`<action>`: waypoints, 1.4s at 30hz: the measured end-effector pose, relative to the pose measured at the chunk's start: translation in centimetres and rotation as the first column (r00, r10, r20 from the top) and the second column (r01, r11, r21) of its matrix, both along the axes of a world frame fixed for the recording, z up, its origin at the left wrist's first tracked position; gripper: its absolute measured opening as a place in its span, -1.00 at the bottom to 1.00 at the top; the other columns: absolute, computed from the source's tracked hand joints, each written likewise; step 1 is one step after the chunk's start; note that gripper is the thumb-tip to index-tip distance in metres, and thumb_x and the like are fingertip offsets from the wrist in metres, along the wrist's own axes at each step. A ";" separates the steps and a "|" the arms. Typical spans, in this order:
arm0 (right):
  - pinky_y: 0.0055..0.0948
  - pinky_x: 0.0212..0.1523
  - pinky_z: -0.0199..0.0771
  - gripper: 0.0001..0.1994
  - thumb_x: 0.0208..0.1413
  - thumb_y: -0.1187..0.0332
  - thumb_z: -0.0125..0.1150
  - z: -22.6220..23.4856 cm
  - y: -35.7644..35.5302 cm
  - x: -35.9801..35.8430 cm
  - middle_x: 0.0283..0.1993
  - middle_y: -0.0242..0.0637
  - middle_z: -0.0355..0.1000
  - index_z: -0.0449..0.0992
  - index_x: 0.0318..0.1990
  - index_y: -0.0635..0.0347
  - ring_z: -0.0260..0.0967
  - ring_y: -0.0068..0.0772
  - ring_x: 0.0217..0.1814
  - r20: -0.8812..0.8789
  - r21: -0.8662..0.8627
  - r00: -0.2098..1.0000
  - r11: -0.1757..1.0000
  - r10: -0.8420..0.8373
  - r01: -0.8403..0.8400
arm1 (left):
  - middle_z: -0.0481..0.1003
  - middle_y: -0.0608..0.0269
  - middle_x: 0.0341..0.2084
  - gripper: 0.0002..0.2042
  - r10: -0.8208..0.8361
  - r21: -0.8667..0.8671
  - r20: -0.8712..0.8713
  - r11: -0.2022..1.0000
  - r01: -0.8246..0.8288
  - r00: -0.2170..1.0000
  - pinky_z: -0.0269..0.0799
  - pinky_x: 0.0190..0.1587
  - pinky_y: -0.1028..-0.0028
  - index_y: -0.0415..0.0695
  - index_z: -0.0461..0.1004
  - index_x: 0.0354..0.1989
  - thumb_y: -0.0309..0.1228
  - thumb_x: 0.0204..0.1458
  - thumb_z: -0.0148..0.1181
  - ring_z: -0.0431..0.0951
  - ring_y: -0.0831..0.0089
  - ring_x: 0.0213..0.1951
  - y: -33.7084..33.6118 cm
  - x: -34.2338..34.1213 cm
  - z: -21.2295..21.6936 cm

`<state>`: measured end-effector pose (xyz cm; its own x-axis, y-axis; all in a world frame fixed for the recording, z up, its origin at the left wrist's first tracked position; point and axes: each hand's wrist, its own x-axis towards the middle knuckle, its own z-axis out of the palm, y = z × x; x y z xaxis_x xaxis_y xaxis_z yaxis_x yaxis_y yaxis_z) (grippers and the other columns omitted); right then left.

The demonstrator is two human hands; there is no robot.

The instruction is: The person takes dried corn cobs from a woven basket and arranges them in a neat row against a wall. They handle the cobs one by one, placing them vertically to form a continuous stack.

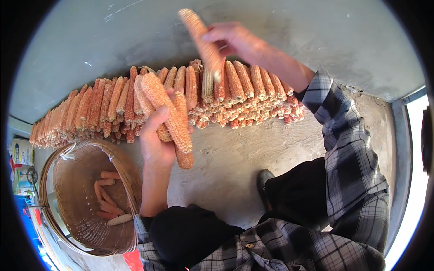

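Goods (22, 151): far left, well away from the fingers of the left hand (156, 140), bent by the lens and too cramped to tell apart
Basket (74, 198): woven, below and left of the left fingers, near the left forearm
Basket cobs (110, 207): a few lying loose, lower left of the left fingers, one paler than the others
Left hand: curled around at least three held cobs (166, 110), thumb across the front one, fingers opened about as wide as the bundle
Stack (192, 88): long and layered along the wall (126, 36), beyond the left fingers and below the right ones, running out to either side of both
Right hand (237, 40): thumb and fingers closed to the thickness of a single cob (199, 36), gripped near its middle; it tilts, top end up and left of the fingers, lower end over the top row
Shoe (263, 180): well below the right fingers, on the floor (221, 158)
Cobs done and left: most seem already ranged in the stack; those in the two hands and the few in the basket appear to be what is left outside it
Hidden cobs: the bundle covers part of the stack and most left fingertips; right hand and cob are blurred, so whether its lower end touches the row I cannot tell; the stack's lower layers are hard to count
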<state>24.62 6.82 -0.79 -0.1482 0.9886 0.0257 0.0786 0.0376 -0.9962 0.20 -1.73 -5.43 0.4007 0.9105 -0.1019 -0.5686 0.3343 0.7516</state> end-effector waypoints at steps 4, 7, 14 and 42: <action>-0.41 -0.31 0.54 -0.60 0.06 0.22 0.18 0.0 1.0 4.6 -0.26 -0.16 0.41 0.43 -0.09 0.41 0.42 -0.36 -0.32 0.208 -0.144 0.973 0.980 -0.102 0.134 | 0.41 0.06 -0.05 -0.58 0.016 -0.085 0.027 0.996 -0.013 1.000 0.52 -0.39 0.30 -0.15 0.28 0.07 -0.30 0.03 0.08 0.52 0.24 -0.16 0.1 -1.1 -0.5; -0.48 -0.48 0.54 -0.67 0.05 0.27 0.18 -1.5 0.3 7.0 -0.40 -0.18 0.41 0.45 -0.17 0.43 0.42 -0.41 -0.45 0.315 -0.305 0.944 0.932 -0.094 0.195 | 0.43 0.06 -0.07 -0.57 0.000 -0.115 -0.007 0.993 -0.001 1.000 0.52 -0.38 0.29 -0.16 0.27 0.08 -0.29 0.04 0.08 0.52 0.24 -0.17 0.4 -0.6 -1.4; -0.50 -0.50 0.60 -0.69 0.03 0.22 0.22 -4.0 -1.7 5.6 -0.48 -0.27 0.44 0.52 -0.31 0.38 0.43 -0.50 -0.50 0.362 -0.433 0.932 0.888 0.012 0.157 | 0.43 0.06 -0.08 -0.58 0.003 -0.169 -0.061 0.986 -0.013 0.998 0.52 -0.37 0.27 -0.18 0.28 0.08 -0.29 0.05 0.07 0.52 0.25 -0.17 0.4 -0.3 -2.4; -0.59 -0.64 0.31 -0.67 0.12 0.19 0.20 -0.9 -4.9 -4.5 -0.41 -0.37 0.40 0.46 -0.12 0.29 0.26 -0.68 -0.58 0.354 -0.092 0.907 0.974 0.227 -0.208 | 0.46 0.16 -0.14 -0.63 -0.011 -0.153 0.001 0.988 0.011 1.000 0.44 -0.12 0.35 -0.21 0.32 0.03 -0.33 0.08 0.14 0.51 0.37 -0.16 -1.0 0.5 -4.1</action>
<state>20.13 1.96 -1.69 -0.3495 0.9292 -0.1199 0.4278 0.0444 -0.9028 0.70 -2.69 -9.54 0.4109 0.8797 -0.2393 -0.5642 0.4515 0.6912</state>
